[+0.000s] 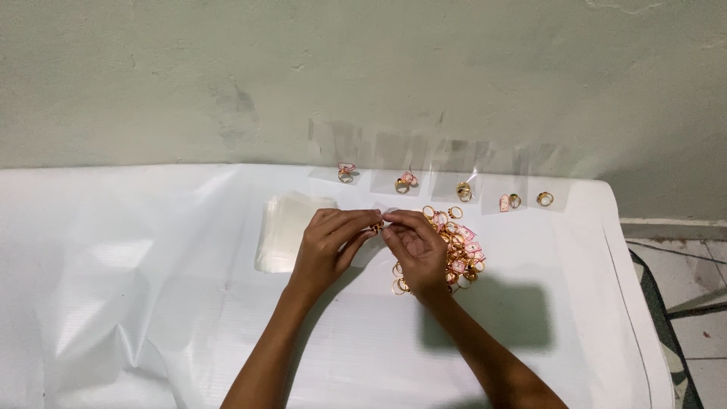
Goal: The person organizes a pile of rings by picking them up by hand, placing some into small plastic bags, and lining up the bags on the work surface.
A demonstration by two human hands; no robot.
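Observation:
My left hand (332, 244) and my right hand (415, 246) meet over a white table (151, 288), fingertips pinched together on one small gold ring (377, 226). What looks like a thin clear bag lies between the fingers, hard to make out. A pile of gold rings with pink tags (457, 246) lies just right of my right hand. A stack of clear plastic bags (286, 229) lies left of my left hand.
Several clear bags, each with a ring inside, lean against the wall (227, 76) in a row: one at the left (346, 173), one in the middle (463, 189), one at the right (544, 198). The table's right edge (632, 303) drops to a tiled floor (697, 303).

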